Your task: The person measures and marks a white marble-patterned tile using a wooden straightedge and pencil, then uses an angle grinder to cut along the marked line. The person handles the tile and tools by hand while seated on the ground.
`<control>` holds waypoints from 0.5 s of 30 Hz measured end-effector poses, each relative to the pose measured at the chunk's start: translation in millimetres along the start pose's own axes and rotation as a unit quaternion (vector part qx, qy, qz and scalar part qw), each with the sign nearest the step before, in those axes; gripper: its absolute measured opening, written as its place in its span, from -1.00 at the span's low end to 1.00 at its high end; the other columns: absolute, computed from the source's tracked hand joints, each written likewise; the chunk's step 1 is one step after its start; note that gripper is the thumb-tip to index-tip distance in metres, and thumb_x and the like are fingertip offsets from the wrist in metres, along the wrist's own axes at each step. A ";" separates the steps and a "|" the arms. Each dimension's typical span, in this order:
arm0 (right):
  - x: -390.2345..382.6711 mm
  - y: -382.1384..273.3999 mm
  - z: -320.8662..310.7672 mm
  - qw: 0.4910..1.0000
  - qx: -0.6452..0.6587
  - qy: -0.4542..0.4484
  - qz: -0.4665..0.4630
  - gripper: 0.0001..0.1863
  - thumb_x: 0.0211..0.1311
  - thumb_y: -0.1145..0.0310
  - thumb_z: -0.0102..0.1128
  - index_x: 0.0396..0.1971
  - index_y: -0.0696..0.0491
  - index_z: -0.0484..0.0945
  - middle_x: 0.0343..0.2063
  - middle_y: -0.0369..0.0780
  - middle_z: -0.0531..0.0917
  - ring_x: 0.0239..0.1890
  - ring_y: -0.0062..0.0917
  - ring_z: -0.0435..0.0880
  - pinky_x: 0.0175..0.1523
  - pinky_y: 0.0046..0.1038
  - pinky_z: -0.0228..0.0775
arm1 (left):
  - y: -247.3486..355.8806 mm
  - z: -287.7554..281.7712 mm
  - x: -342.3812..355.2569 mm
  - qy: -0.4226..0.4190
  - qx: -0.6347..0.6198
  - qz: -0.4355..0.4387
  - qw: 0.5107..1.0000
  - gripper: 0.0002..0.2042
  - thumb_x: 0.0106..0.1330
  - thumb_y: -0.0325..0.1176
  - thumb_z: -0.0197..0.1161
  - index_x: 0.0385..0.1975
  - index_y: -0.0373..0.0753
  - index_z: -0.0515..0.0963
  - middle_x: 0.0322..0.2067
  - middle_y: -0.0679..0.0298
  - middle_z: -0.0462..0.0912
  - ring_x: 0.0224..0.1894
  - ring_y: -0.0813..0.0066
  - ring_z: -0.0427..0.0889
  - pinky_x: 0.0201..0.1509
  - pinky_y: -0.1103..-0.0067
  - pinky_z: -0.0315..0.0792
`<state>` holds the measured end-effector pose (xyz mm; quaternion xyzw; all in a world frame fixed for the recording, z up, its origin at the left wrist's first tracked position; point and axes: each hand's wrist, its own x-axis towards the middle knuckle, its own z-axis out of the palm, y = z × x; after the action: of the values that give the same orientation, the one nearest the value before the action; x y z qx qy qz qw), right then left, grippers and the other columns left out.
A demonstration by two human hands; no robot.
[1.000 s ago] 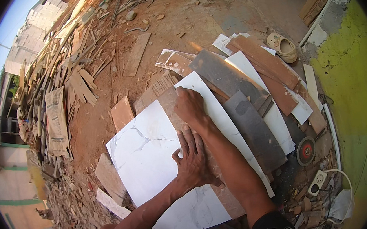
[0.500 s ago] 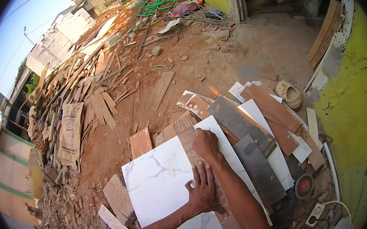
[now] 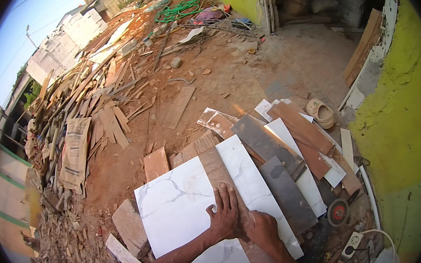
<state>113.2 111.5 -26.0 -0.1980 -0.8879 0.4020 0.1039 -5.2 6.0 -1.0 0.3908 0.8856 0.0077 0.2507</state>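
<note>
A white tile with grey marble veining (image 3: 177,191) lies in front of me, a brown tile strip (image 3: 211,163) across it. My left hand (image 3: 225,216) presses down on the strip with fingers stretched out, its thumb reaching onto the white surface. Right beside it, my right hand (image 3: 263,230) is closed at the strip's right edge; anything in its fingers is too hidden to make out. More of the white marbled tile surface (image 3: 247,173) shows to the right of the strip.
Dark tile pieces (image 3: 288,195) and brown offcuts (image 3: 302,130) lie to the right, near an angle grinder's disc (image 3: 338,212) and a white socket strip (image 3: 352,245). A clog (image 3: 320,113) sits by the yellow-green wall (image 3: 397,114). Scrap wood (image 3: 113,119) is piled left, beside a sack (image 3: 75,151).
My right hand has drawn back toward me along the strip, from its far end to beside my left hand. The left hand stays on the strip. The view has shifted slightly.
</note>
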 end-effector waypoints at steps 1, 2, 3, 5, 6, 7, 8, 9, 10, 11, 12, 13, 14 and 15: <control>-12.0 -1.6 -2.3 1.000 -0.004 -0.006 -0.003 -0.88 0.08 0.51 0.19 -0.36 0.21 0.57 -0.53 0.00 0.63 -0.38 0.03 0.64 -0.20 -0.05 0.48 | -2.0 -0.3 -1.9 -0.007 -0.001 -0.007 1.000 0.70 -0.63 0.34 0.70 0.47 -0.56 -0.27 0.49 -0.40 -0.42 0.53 -0.47 -0.46 0.15 -0.32 0.15; -23.4 -2.6 -6.0 1.000 -0.001 -0.003 0.008 -0.87 0.06 0.52 0.19 -0.36 0.21 0.58 -0.53 0.00 0.63 -0.39 0.02 0.64 -0.20 -0.05 0.49 | -1.2 -1.7 -1.7 -0.013 -0.005 -0.010 1.000 0.71 -0.63 0.33 0.71 0.47 -0.57 -0.28 0.49 -0.41 -0.43 0.52 -0.47 -0.46 0.16 -0.32 0.14; -34.8 -3.3 -8.5 1.000 0.003 -0.001 0.020 -0.86 0.05 0.53 0.18 -0.35 0.21 0.58 -0.53 -0.01 0.63 -0.39 0.02 0.64 -0.21 -0.05 0.49 | -0.8 -2.2 -1.5 -0.020 -0.009 -0.013 1.000 0.71 -0.64 0.33 0.71 0.47 -0.58 -0.29 0.48 -0.42 -0.43 0.52 -0.47 -0.47 0.16 -0.32 0.13; -62.0 1.0 -11.2 0.999 -0.007 0.014 0.029 -0.84 0.04 0.53 0.18 -0.34 0.21 0.60 -0.53 -0.01 0.63 -0.40 0.00 0.65 -0.23 -0.04 0.50 | 1.5 -6.4 -1.5 -0.020 -0.019 -0.005 1.000 0.71 -0.63 0.32 0.72 0.46 -0.59 -0.30 0.47 -0.44 -0.45 0.52 -0.48 -0.48 0.16 -0.33 0.12; -79.3 5.6 -11.1 0.999 -0.017 0.024 0.024 -0.84 0.05 0.54 0.19 -0.33 0.21 0.60 -0.53 -0.01 0.63 -0.40 -0.01 0.65 -0.24 -0.04 0.50 | 1.9 -9.3 -2.8 -0.020 -0.022 -0.003 1.000 0.72 -0.63 0.32 0.72 0.46 -0.60 -0.30 0.47 -0.45 -0.46 0.52 -0.49 -0.49 0.16 -0.33 0.11; -92.3 8.8 -14.8 0.999 -0.027 0.036 0.020 -0.83 0.05 0.54 0.19 -0.32 0.21 0.61 -0.53 -0.01 0.63 -0.41 -0.02 0.65 -0.25 -0.04 0.50 | 2.4 -11.0 -3.0 -0.022 -0.019 -0.003 1.000 0.72 -0.64 0.33 0.72 0.46 -0.60 -0.30 0.47 -0.46 -0.46 0.51 -0.49 -0.51 0.16 -0.34 0.11; -103.6 7.5 -26.6 0.999 -0.041 0.004 0.029 -0.83 0.06 0.53 0.19 -0.32 0.22 0.63 -0.52 -0.01 0.65 -0.40 -0.03 0.66 -0.25 -0.05 0.51 | 3.0 -13.7 -3.2 -0.023 -0.012 -0.003 1.000 0.73 -0.64 0.33 0.72 0.46 -0.60 -0.31 0.46 -0.47 -0.47 0.51 -0.50 -0.52 0.15 -0.34 0.11; -119.5 3.9 -40.8 0.997 -0.056 -0.033 0.041 -0.84 0.07 0.53 0.20 -0.32 0.22 0.64 -0.50 0.00 0.66 -0.39 -0.03 0.67 -0.25 -0.06 0.52 | 2.6 -12.4 -4.2 -0.028 -0.008 -0.005 1.000 0.73 -0.65 0.34 0.72 0.46 -0.60 -0.31 0.46 -0.47 -0.48 0.51 -0.51 -0.53 0.14 -0.35 0.11; -130.5 2.0 -50.1 0.994 -0.069 -0.067 0.054 -0.84 0.08 0.52 0.20 -0.32 0.22 0.65 -0.49 0.00 0.68 -0.38 -0.04 0.68 -0.25 -0.07 0.53 | 1.2 -15.2 -0.4 -0.005 -0.009 0.003 1.000 0.74 -0.66 0.35 0.71 0.45 -0.61 -0.31 0.46 -0.49 -0.48 0.50 -0.52 -0.54 0.13 -0.35 0.11; -140.9 2.8 -58.9 0.993 -0.068 -0.061 0.068 -0.84 0.10 0.52 0.20 -0.31 0.22 0.66 -0.47 0.01 0.69 -0.37 -0.04 0.70 -0.25 -0.08 0.54 | 2.1 -10.0 5.0 0.002 -0.018 0.016 1.000 0.75 -0.67 0.36 0.71 0.45 -0.61 -0.32 0.45 -0.50 -0.49 0.50 -0.53 -0.55 0.12 -0.36 0.10; -147.5 3.6 -68.5 0.992 -0.063 -0.067 0.090 -0.84 0.12 0.52 0.19 -0.31 0.22 0.66 -0.45 0.01 0.70 -0.36 -0.05 0.71 -0.24 -0.10 0.55 | -0.4 4.0 6.0 -0.006 -0.029 0.024 0.999 0.76 -0.68 0.37 0.71 0.45 -0.61 -0.32 0.45 -0.51 -0.50 0.50 -0.53 -0.56 0.12 -0.37 0.10; -153.6 5.5 -80.7 0.988 -0.065 -0.071 0.122 -0.84 0.13 0.52 0.19 -0.31 0.22 0.67 -0.43 0.02 0.71 -0.34 -0.05 0.72 -0.23 -0.12 0.57 | -1.0 18.9 11.6 -0.002 -0.035 0.042 0.998 0.77 -0.70 0.38 0.70 0.45 -0.62 -0.33 0.44 -0.53 -0.49 0.49 -0.55 -0.56 0.10 -0.38 0.09; -150.2 0.5 -86.6 0.992 -0.064 -0.029 0.107 -0.85 0.15 0.55 0.17 -0.31 0.23 0.67 -0.39 0.02 0.73 -0.33 -0.06 0.74 -0.21 -0.16 0.59 | -3.6 20.9 11.5 0.004 -0.034 0.050 0.998 0.78 -0.72 0.40 0.70 0.45 -0.62 -0.33 0.43 -0.55 -0.49 0.48 -0.57 -0.56 0.09 -0.39 0.09; -145.6 -3.7 -87.6 0.994 -0.034 0.008 0.108 -0.86 0.19 0.57 0.18 -0.29 0.24 0.67 -0.39 0.03 0.72 -0.31 -0.06 0.74 -0.19 -0.19 0.60 | -5.4 21.0 10.8 -0.029 -0.020 0.034 0.999 0.80 -0.72 0.42 0.68 0.43 -0.65 -0.38 0.42 -0.57 -0.50 0.48 -0.57 -0.57 0.16 -0.45 0.02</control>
<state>273.3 104.8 30.5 -0.2993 -0.8735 0.3792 0.0605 -5.7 6.0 -25.2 0.4155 0.8638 0.0228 0.2841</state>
